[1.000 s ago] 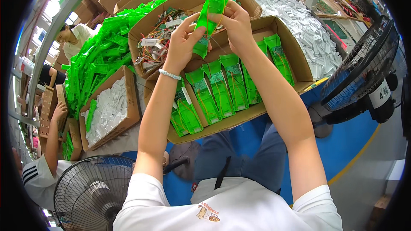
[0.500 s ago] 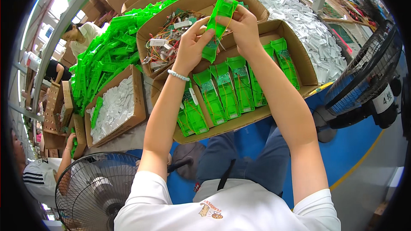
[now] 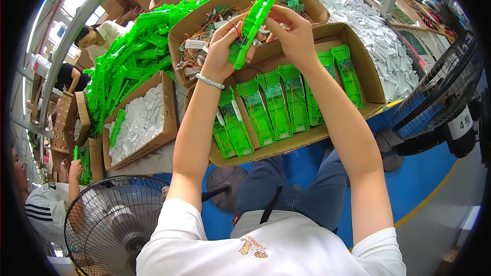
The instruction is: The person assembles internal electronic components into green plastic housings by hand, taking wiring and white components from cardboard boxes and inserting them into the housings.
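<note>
A bright green plastic housing (image 3: 259,14) is held up and tilted over the boxes, with thin red and yellow wires along its side. My left hand (image 3: 223,48) is closed round its lower part, a beaded bracelet on the wrist. Just right of it, my right hand (image 3: 293,35) has its fingers curled in a pinch; what they hold, if anything, is hidden. Below, a cardboard box (image 3: 286,142) contains a row of several green housings (image 3: 263,112) with circuit boards and wires in them.
Behind is a carton (image 3: 181,33) of tangled wired boards. Left lie a heap of green housings (image 3: 123,66) and a box of white parts (image 3: 140,130). White parts (image 3: 353,25) pile up at right. Fans (image 3: 434,87) flank me; co-workers sit left and far.
The green housing has turned from showing its open inside to nearly edge-on. My right hand has come off its upper part and moved slightly right; my left hand keeps its grip.
</note>
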### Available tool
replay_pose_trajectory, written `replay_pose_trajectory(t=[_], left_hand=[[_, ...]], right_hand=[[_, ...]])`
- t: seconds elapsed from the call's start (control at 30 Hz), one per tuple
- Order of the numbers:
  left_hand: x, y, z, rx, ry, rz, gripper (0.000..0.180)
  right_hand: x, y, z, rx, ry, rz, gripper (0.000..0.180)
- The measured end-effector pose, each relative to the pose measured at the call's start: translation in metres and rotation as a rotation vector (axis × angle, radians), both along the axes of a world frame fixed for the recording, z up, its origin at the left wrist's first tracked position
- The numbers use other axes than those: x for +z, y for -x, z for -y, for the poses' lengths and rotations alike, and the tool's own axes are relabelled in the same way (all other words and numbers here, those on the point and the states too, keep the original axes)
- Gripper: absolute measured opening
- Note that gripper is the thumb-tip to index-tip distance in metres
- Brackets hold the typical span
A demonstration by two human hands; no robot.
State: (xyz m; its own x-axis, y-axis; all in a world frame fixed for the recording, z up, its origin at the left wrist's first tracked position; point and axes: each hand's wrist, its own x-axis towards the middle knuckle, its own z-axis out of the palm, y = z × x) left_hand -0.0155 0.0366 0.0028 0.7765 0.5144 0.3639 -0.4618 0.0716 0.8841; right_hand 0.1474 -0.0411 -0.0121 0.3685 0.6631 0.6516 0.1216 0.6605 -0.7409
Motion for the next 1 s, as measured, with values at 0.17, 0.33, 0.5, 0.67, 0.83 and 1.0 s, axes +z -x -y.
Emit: replay_pose_trajectory(t=[0.17, 0.33, 0.5, 0.67, 0.83, 1.0], left_hand=[[-0.005, 0.002, -0.012, -0.092, 0.084, 0.112, 0.043], [-0.002, 0.000, -0.006, -0.091, 0.109, 0.130, 0.042], [-0.001, 0.001, -0.008, -0.130, 0.099, 0.123, 0.042], [0.002, -0.002, 0.000, -0.103, 0.044, 0.054, 0.043], [-0.002, -0.008, 0.007, 0.051, -0.138, -0.041, 0.046], [-0.004, -0.013, 0.011, 0.155, -0.184, -0.042, 0.047]], right_hand=[[-0.003, -0.001, -0.002, -0.039, -0.015, -0.066, 0.029], [-0.005, -0.003, -0.004, -0.051, -0.034, -0.106, 0.029], [-0.003, -0.002, -0.002, -0.095, -0.029, -0.062, 0.029], [0.001, -0.001, 0.000, -0.097, -0.007, -0.044, 0.027], [-0.002, -0.005, 0.003, -0.078, 0.039, -0.015, 0.025], [0.003, -0.009, 0.006, 0.043, 0.005, 0.008, 0.025]])
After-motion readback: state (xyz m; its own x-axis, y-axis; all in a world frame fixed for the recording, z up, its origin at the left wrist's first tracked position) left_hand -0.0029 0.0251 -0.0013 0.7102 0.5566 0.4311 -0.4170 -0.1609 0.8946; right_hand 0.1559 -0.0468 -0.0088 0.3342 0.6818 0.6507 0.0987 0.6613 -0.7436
